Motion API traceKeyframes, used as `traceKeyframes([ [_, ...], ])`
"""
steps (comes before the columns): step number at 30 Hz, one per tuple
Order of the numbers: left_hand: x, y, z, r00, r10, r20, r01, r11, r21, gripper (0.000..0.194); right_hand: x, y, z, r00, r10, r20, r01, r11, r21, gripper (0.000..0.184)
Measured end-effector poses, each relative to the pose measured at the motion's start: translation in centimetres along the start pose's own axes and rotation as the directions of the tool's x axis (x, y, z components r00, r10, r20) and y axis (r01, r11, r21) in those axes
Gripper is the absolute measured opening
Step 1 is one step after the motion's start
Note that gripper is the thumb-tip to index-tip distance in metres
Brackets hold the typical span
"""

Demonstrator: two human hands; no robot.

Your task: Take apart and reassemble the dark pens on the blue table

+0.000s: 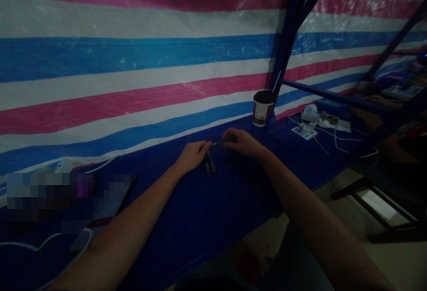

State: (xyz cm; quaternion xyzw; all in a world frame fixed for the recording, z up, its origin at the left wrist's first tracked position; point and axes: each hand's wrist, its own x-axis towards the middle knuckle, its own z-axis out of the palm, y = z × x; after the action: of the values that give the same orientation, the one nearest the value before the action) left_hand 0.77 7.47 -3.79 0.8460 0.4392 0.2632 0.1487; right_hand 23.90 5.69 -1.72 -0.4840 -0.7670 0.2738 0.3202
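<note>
A slim dark pen (216, 143) is held level between my two hands above the blue table (200, 220). My left hand (192, 155) pinches its left end between thumb and fingers. Its thicker dark right part sits in the closed fingers of my right hand (246, 143). A pale, shiny stretch of the pen shows between the two grips. Just below, two more dark pens (210, 166) lie side by side on the table, close to my left fingertips. The dim light hides whether the held pen is in one piece.
A lidded paper cup (262, 111) stands by the blue metal frame (289, 33). White cables and a card (304, 131) lie to the right, with another person's arm (367, 115) beyond. A striped plastic sheet (133, 59) hangs behind. A stool (380, 211) stands lower right.
</note>
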Motion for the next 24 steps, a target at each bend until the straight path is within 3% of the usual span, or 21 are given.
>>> traceKeyframes([
  [3, -0.06, 0.14, 0.04, 1.0, 0.001, 0.004, -0.001, 1.0, 0.01, 0.048, -0.01, 0.04, -0.06, 0.998, 0.059, 0.012, -0.058, 0.996, -0.066, 0.026],
  [6, -0.12, 0.27, 0.05, 1.0, -0.005, 0.015, 0.005, 1.0, 0.019, 0.047, -0.08, 0.05, -0.06, 0.997, 0.062, 0.043, -0.059, 0.995, -0.079, 0.015],
  [8, -0.14, 0.33, 0.05, 1.0, -0.01, 0.019, 0.009, 1.0, 0.022, 0.047, -0.12, 0.0, -0.07, 0.999, 0.046, 0.011, -0.045, 0.998, -0.045, 0.03],
  [13, -0.09, 0.41, 0.03, 1.0, -0.007, 0.025, 0.007, 1.0, 0.024, 0.046, -0.04, -0.06, -0.1, 0.995, 0.093, 0.023, -0.091, 0.992, -0.083, 0.026],
  [15, -0.08, 0.44, 0.0, 1.0, -0.014, 0.022, 0.013, 1.0, 0.025, 0.046, 0.03, 0.05, -0.15, 0.997, 0.076, 0.032, -0.074, 0.995, -0.071, 0.015],
  [21, -0.14, 0.57, -0.04, 1.0, -0.022, 0.003, 0.022, 0.999, 0.025, 0.046, 0.26, 0.35, -0.29, 0.993, 0.117, -0.019, -0.117, 0.993, -0.001, 0.031],
  [24, -0.2, 0.56, -0.04, 0.999, -0.032, 0.012, 0.032, 0.999, 0.01, 0.044, 0.3, 0.3, -0.46, 0.995, 0.102, -0.018, -0.101, 0.994, 0.036, 0.018],
])
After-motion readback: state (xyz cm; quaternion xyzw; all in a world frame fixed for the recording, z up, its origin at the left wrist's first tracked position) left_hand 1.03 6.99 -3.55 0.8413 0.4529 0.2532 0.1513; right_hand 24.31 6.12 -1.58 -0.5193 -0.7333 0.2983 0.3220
